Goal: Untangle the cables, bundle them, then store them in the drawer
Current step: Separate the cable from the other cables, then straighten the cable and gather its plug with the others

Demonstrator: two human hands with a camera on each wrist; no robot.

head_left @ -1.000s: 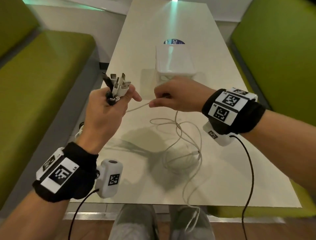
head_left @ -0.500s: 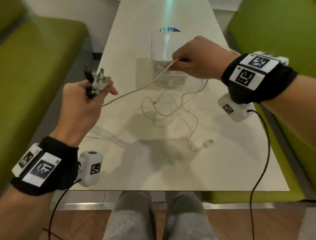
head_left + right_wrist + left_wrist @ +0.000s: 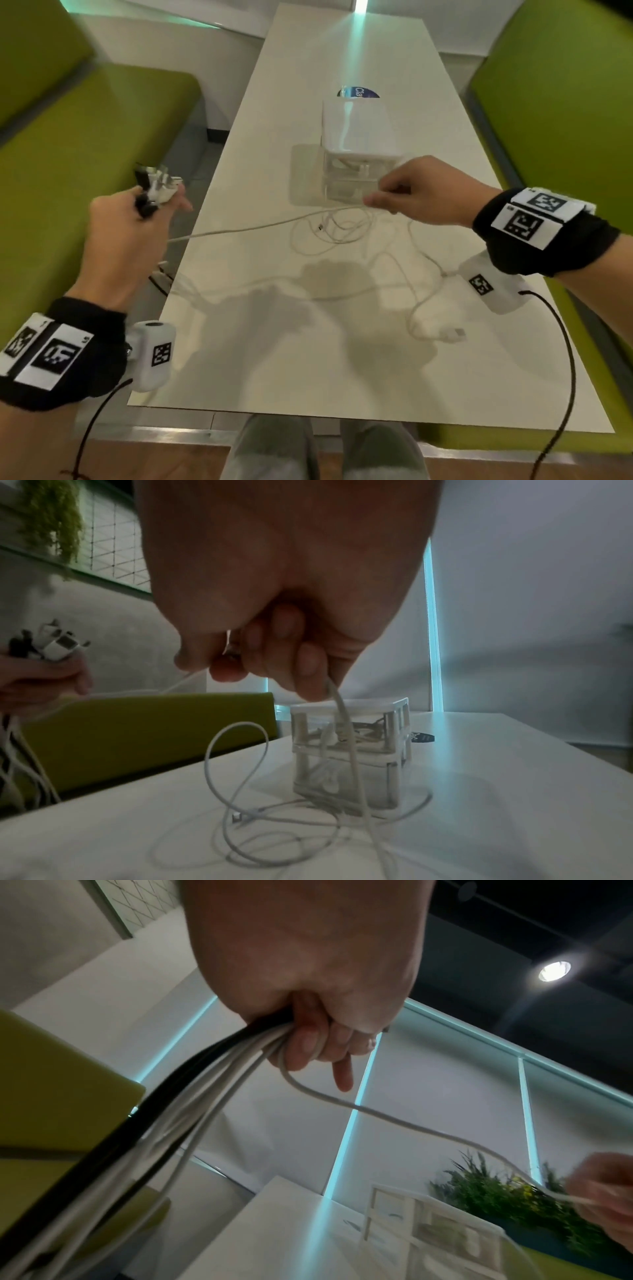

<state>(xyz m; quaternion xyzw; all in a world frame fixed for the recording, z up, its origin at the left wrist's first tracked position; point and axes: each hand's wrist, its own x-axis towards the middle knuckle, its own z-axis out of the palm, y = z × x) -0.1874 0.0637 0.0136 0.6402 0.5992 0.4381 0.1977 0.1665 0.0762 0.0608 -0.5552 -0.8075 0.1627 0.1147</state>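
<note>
The left hand (image 3: 126, 236) grips a bunch of plugs (image 3: 159, 186), white and black, sticking up above its fist; their cables (image 3: 164, 1123) hang below it. One thin white cable (image 3: 260, 226) runs taut from that fist across to the right hand (image 3: 418, 192), which pinches it between thumb and fingertips. Beneath the pinch, loose white loops (image 3: 342, 233) lie tangled on the table (image 3: 274, 359), just before the clear drawer (image 3: 356, 154).
</note>
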